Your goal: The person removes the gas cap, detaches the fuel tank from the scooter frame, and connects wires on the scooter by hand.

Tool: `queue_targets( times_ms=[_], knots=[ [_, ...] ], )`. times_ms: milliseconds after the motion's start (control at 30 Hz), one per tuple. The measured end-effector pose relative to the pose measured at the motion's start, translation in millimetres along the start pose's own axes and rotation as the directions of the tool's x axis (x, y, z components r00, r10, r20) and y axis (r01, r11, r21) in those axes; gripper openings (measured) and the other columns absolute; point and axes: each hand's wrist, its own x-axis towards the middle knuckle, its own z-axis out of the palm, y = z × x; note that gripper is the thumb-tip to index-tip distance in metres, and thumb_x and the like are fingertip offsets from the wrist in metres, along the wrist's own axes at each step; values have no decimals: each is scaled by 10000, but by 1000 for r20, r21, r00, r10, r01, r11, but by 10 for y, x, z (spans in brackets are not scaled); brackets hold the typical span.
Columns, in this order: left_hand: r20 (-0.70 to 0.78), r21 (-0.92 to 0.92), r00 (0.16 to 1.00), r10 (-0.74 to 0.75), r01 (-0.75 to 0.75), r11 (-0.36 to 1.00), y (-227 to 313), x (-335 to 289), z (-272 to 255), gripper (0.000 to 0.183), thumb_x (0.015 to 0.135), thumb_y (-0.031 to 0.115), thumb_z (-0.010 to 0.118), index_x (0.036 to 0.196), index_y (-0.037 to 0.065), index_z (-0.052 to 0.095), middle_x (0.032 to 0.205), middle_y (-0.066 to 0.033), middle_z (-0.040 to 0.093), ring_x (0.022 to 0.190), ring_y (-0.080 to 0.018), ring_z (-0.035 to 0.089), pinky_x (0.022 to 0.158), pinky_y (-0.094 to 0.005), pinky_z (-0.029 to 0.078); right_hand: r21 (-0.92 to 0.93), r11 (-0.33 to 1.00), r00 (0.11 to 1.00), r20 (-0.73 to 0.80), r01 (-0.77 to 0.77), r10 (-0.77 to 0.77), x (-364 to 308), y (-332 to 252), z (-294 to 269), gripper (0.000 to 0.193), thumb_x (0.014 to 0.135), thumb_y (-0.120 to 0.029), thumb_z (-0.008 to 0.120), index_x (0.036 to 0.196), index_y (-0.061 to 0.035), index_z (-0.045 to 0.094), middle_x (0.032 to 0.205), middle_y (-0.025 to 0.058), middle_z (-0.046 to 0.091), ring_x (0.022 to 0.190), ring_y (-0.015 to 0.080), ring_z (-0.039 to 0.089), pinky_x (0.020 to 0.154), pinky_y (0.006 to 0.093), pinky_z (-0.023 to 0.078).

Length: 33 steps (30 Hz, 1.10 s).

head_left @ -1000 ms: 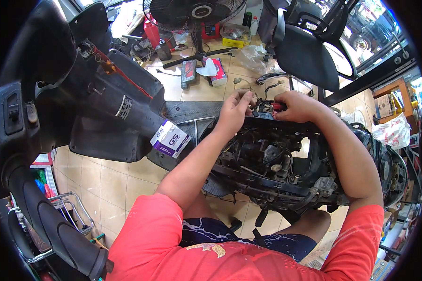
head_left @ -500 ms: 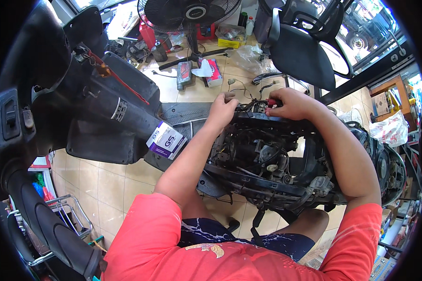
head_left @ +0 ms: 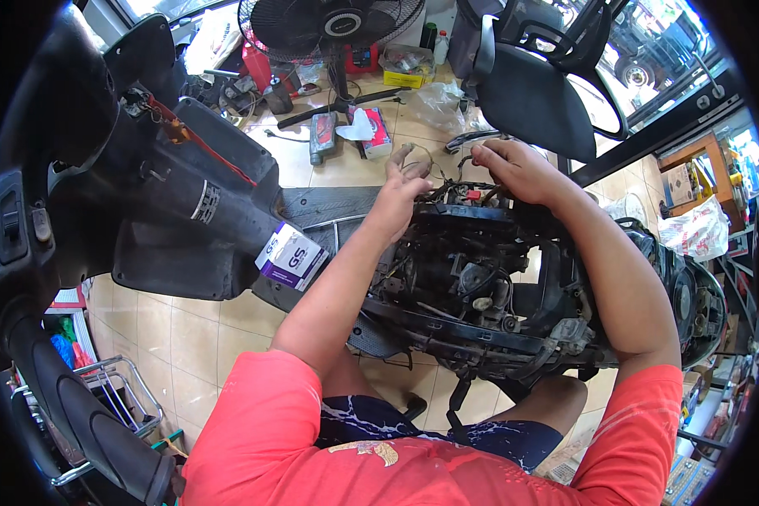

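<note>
A stripped scooter body [head_left: 447, 316] lies across in front of me, its frame and engine parts exposed. My left hand [head_left: 398, 192] is at the frame's far side, fingers bent around a thin wire [head_left: 431, 160]; the grip is partly hidden. Across from it, my right hand [head_left: 521, 171] pinches the end of a dark cable [head_left: 463, 166] between thumb and fingers. Between and below the hands, a small red part [head_left: 473, 195] sits among wiring on the far frame rail.
A white and purple box [head_left: 292, 256] rests on the footboard at left, beside the black front body panel [head_left: 164, 194]. Beyond stand a fan [head_left: 342, 27], a grey bottle [head_left: 322, 139], a red box [head_left: 378, 135] and a black office chair [head_left: 535, 97].
My right hand has left the red part and moved up to the dark cable's end. My left hand's fingers have risen slightly among the wires. The view has shifted a little.
</note>
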Motion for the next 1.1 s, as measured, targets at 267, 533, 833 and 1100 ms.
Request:
queue_targets(
  times_ms=[267,533,833,1100],
  knots=[
    [-82,-302,993,-85,56,952,110,-3,1,675,896,51,540,1475,125,201,1383,-145,575,1267,-230,548,923,-336,371,-91,996,999,20,-24,26,21,-32,-16,524,1009,-466,548,987,42,675,789,218,662,749,326,639,722,432,481],
    [-42,-174,991,-127,118,978,21,-84,109,687,906,6,479,1516,65,167,1320,-168,594,1204,-245,596,966,-358,470,-195,968,974,-131,156,-183,3,1,98,389,890,-365,730,1040,-9,686,992,163,664,931,298,640,835,386,511],
    [184,-129,973,-141,166,978,-100,-224,181,736,893,-77,452,1561,60,175,1348,-167,548,1221,-228,570,1052,-362,466,-298,920,963,-4,257,-270,-92,-91,273,421,852,-291,758,1160,-23,659,1048,199,702,992,374,674,873,440,525],
    [254,17,957,-143,144,989,-97,-244,164,694,932,-40,464,1558,37,176,1383,-176,537,1266,-216,548,1090,-363,446,-254,946,978,-8,200,-209,-94,-40,406,288,842,-199,719,1047,1,692,910,203,691,874,366,685,797,444,538]
  ],
)
